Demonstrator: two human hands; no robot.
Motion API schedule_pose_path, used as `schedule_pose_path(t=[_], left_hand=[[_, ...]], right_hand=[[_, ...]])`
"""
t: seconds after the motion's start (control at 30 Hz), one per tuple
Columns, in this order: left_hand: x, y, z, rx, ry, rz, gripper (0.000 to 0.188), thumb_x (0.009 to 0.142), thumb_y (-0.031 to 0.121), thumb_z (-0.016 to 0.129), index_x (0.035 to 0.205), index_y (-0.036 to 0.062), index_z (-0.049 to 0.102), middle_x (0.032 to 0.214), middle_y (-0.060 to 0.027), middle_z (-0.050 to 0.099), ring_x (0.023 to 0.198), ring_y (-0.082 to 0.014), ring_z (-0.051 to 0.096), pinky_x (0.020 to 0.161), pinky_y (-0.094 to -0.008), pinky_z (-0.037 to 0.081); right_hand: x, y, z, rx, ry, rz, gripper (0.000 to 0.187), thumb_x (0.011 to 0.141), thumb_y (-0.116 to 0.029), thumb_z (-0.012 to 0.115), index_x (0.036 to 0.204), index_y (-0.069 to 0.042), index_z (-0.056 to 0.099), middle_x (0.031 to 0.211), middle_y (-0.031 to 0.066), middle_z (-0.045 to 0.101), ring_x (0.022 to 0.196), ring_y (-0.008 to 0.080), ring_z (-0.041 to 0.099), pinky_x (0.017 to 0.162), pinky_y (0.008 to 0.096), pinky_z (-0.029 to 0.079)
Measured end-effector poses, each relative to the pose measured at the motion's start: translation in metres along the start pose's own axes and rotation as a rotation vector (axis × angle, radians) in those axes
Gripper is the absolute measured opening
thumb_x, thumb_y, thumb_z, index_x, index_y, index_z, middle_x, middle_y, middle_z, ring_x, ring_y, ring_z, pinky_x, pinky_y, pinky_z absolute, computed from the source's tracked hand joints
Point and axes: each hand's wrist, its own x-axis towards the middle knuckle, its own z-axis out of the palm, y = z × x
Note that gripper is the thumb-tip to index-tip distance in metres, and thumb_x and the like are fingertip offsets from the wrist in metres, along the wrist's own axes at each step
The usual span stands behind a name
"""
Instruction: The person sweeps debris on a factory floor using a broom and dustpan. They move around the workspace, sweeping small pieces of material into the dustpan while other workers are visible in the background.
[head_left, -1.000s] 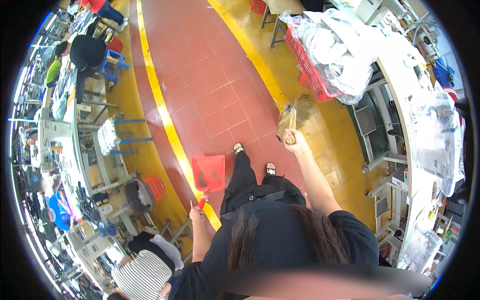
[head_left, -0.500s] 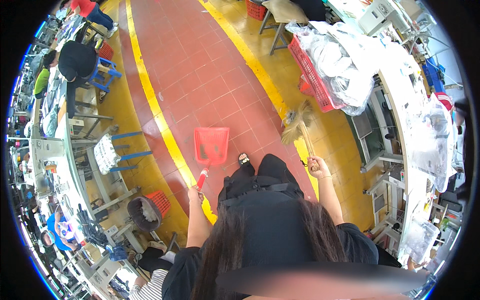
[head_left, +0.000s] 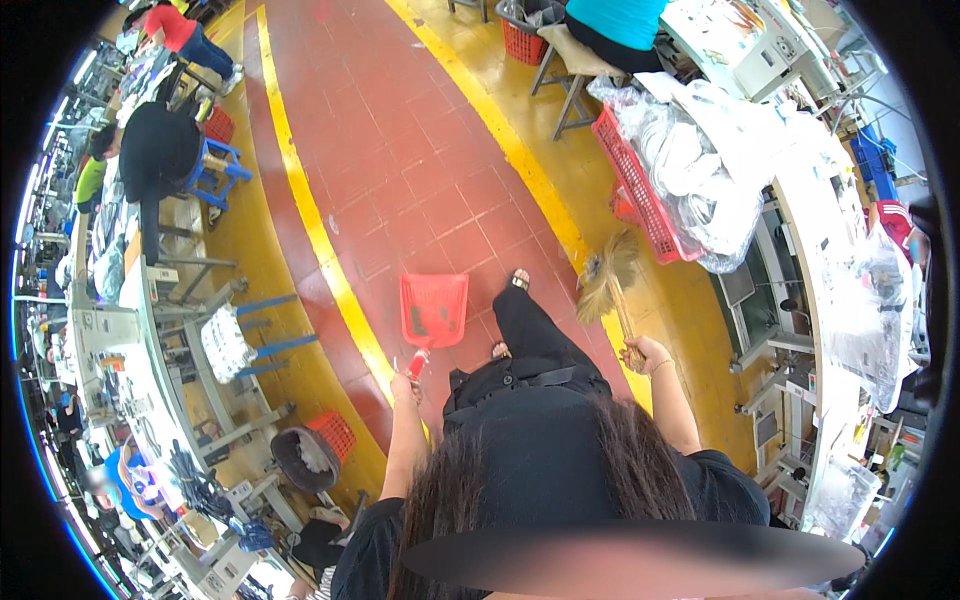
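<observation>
My left hand (head_left: 406, 387) is closed around the handle of a red plastic dustpan (head_left: 434, 308), its pan out ahead of me over the red tiles with some dark debris in it. In my right hand (head_left: 648, 354) is the handle of a straw hand broom (head_left: 612, 285). The broom's bristles fan out over the yellow line at the right, beside a small grey clump of dust (head_left: 592, 268). Whether the bristles touch the floor is hard to tell.
Yellow lines (head_left: 300, 190) border the red tiled walkway (head_left: 390, 130). To the right, a red basket (head_left: 640, 185) of plastic-wrapped white pieces stands by a worktable. Left are a stool with blue legs (head_left: 235, 343), a waste bin (head_left: 305, 460) and seated people (head_left: 160, 155).
I have stepped ahead along the walkway, one foot now further forward. Both hands still hold the dustpan and the broom. A seated person in turquoise has come into view at the upper right.
</observation>
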Motion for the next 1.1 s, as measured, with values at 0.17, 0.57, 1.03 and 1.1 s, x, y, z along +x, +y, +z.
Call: schedule_pose_path(t=[0.17, 0.57, 1.03, 1.1], left_hand=[[0.015, 0.03, 0.025, 0.087, 0.098, -0.099, 0.024, 0.079, 0.025, 0.036, 0.056, 0.0166, 0.035, 0.041, 0.0035, 0.029, 0.029, -0.0096, 0.025, 0.028, -0.0227, 0.018], [0.028, 0.13, 0.134, 0.232, -0.04, -0.04, 0.025, 0.079, 0.027, 0.035, 0.058, 0.0134, 0.037, 0.043, 0.0006, 0.029, 0.03, -0.0118, 0.026, 0.03, -0.0255, 0.018], [0.059, 0.18, 0.239, 0.174, -0.243, -0.061, 0.011, 0.082, 0.021, 0.037, 0.074, 0.0137, 0.042, 0.049, -0.0009, 0.037, 0.036, -0.0123, 0.033, 0.034, -0.0257, 0.024], [0.062, 0.186, 0.257, 0.121, -0.239, -0.118, 0.011, 0.083, 0.02, 0.037, 0.076, 0.0143, 0.042, 0.051, -0.0012, 0.038, 0.038, -0.0128, 0.036, 0.035, -0.0258, 0.025]], right_hand=[[0.011, -0.027, 0.009, -0.07, -0.007, 0.01, 0.015, 0.086, -0.018, 0.047, 0.087, -0.004, 0.042, 0.067, 0.0126, 0.057, 0.048, 0.0203, 0.054, 0.044, 0.0329, 0.047], [0.001, -0.059, -0.016, -0.178, 0.132, 0.077, 0.016, 0.08, -0.018, 0.056, 0.073, -0.009, 0.046, 0.056, 0.0035, 0.05, 0.05, 0.0168, 0.057, 0.041, 0.035, 0.045], [0.002, -0.068, 0.016, -0.076, 0.105, 0.008, 0.013, 0.081, -0.015, 0.053, 0.08, -0.007, 0.043, 0.057, 0.0058, 0.05, 0.045, 0.0185, 0.052, 0.041, 0.0326, 0.045], [0.008, -0.07, 0.017, -0.062, 0.102, 0.032, 0.013, 0.082, -0.015, 0.053, 0.079, -0.007, 0.044, 0.056, 0.0058, 0.05, 0.045, 0.0181, 0.052, 0.041, 0.032, 0.045]])
